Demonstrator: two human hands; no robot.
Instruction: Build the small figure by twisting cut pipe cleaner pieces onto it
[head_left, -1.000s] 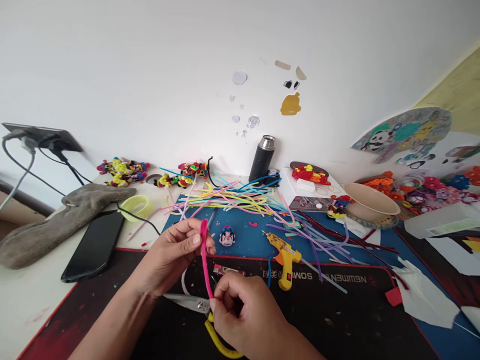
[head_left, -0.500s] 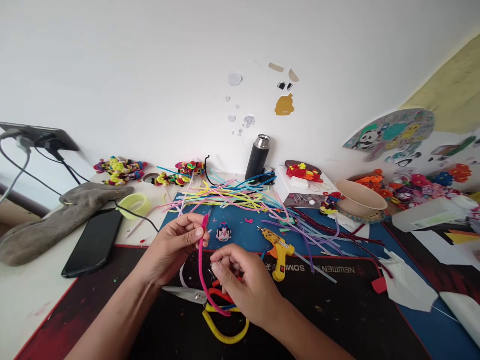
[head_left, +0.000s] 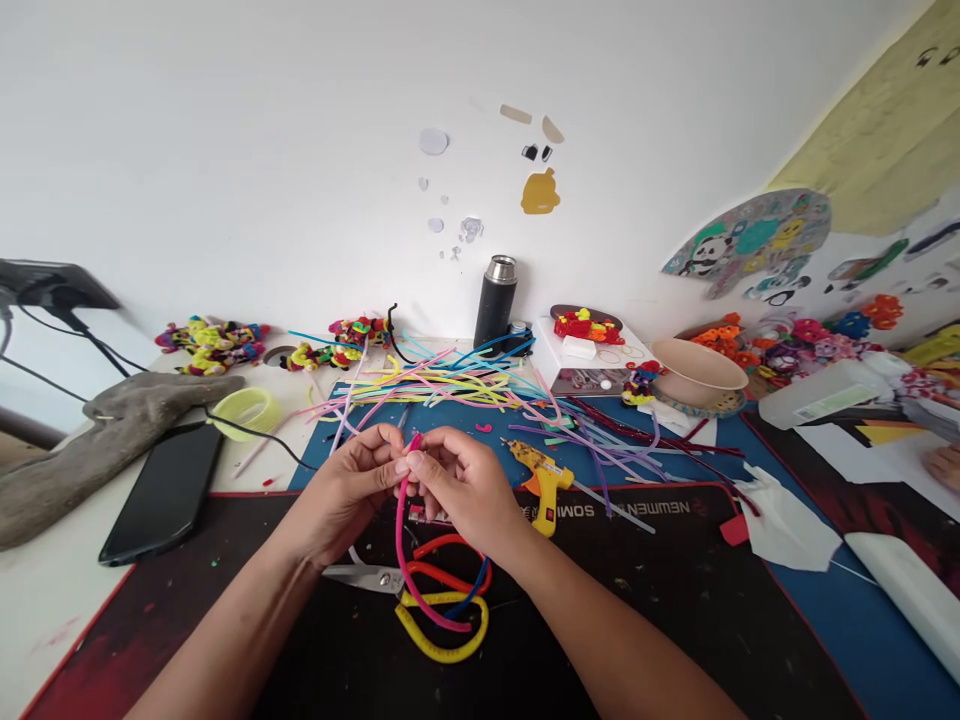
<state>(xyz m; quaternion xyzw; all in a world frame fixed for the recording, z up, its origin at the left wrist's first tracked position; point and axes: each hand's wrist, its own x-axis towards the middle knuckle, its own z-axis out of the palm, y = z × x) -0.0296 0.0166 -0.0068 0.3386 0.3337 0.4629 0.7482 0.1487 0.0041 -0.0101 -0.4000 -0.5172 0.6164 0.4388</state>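
Note:
A bright pink pipe cleaner point(head_left: 403, 545) hangs in a curve from my fingertips, its upper end bent over into a small folded bit. My left hand point(head_left: 356, 490) pinches it near that fold. Against the same spot press the thumb and forefinger of my right hand point(head_left: 465, 480), so the fold is partly covered. Below, the pipe cleaner's loose end crosses a pair of scissors point(head_left: 367, 578) with yellow handles, lying on the black desk mat point(head_left: 600, 620). Red and blue loops lie beside the scissors. A yellow glue gun point(head_left: 547, 490) rests just right of my right hand.
Many coloured pipe cleaners point(head_left: 450, 385) are heaped behind my hands. A black thermos point(head_left: 495, 305) stands by the wall. Leftward lie a phone point(head_left: 161, 490), driftwood point(head_left: 112, 440) and a yellow-green ring point(head_left: 244, 412). To the right are a bowl point(head_left: 701, 375) and tissue point(head_left: 787, 525). Another person's hand shows at the right edge.
My right hand has moved up and left to the top of the pink pipe cleaner and now grips it beside my left. The view has turned slightly right.

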